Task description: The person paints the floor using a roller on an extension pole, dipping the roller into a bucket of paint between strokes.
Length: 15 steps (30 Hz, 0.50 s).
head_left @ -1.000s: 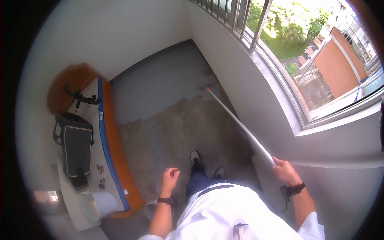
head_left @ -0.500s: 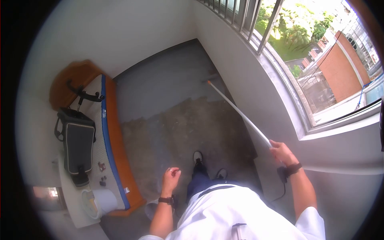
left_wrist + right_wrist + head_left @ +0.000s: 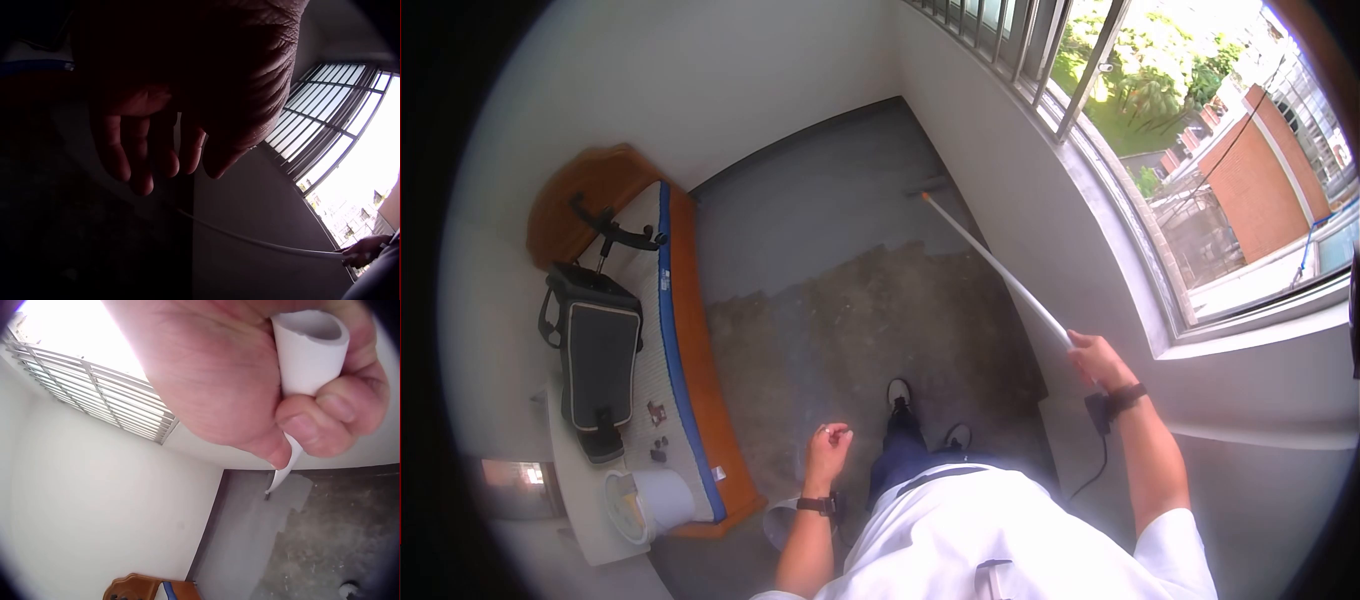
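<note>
My right hand (image 3: 1103,362) grips the white pole (image 3: 1000,268) of a long-handled paint roller, fingers and thumb wrapped round it. In the right wrist view the pole's hollow end (image 3: 310,353) sticks out past the curled fingers. At the far end, the grey roller head (image 3: 928,187) lies on the floor near the window wall, beyond an orange collar. Smooth grey paint covers the far floor (image 3: 800,215); the nearer floor (image 3: 830,345) is bare, mottled concrete. My left hand (image 3: 827,455) hangs loosely curled in front of me, holding nothing.
Left stands a wooden bed frame (image 3: 722,440) with a blue-edged mattress; an upturned black office chair (image 3: 600,350) and a white bucket (image 3: 665,500) rest there. A barred window (image 3: 1090,70) opens on the right. My shoes (image 3: 899,390) stand on the bare concrete.
My right hand has pushed forward, and the roller head has moved farther off along the window wall. My left hand keeps nearly the same place and pose.
</note>
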{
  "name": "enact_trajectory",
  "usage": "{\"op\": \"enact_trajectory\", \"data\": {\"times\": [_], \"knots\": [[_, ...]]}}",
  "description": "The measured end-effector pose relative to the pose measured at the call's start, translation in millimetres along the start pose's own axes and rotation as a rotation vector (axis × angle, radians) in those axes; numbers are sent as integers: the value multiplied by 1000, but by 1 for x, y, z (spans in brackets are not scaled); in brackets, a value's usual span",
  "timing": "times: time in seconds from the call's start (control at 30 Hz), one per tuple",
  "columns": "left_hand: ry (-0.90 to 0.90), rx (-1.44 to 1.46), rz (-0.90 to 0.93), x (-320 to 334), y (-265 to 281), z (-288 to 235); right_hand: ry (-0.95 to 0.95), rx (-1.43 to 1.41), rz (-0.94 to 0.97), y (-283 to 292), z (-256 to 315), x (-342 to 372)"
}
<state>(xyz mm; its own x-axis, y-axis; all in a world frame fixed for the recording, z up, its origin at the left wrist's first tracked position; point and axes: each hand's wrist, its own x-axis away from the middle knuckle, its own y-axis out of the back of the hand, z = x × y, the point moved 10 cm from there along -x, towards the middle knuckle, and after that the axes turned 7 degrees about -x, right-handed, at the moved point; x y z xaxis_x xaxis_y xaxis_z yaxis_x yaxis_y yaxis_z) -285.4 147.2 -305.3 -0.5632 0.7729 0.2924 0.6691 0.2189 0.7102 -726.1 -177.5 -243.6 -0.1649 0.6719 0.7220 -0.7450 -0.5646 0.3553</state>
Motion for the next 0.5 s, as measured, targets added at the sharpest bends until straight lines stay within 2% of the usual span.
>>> {"op": "enact_trajectory", "data": {"times": [0.4,0.5], "knots": [[17,-27,-11,0,11,13,-15,-124,5,-4,27,-46],[25,-50,-17,2,14,23,-21,-79,-7,-4,42,-55]]}}
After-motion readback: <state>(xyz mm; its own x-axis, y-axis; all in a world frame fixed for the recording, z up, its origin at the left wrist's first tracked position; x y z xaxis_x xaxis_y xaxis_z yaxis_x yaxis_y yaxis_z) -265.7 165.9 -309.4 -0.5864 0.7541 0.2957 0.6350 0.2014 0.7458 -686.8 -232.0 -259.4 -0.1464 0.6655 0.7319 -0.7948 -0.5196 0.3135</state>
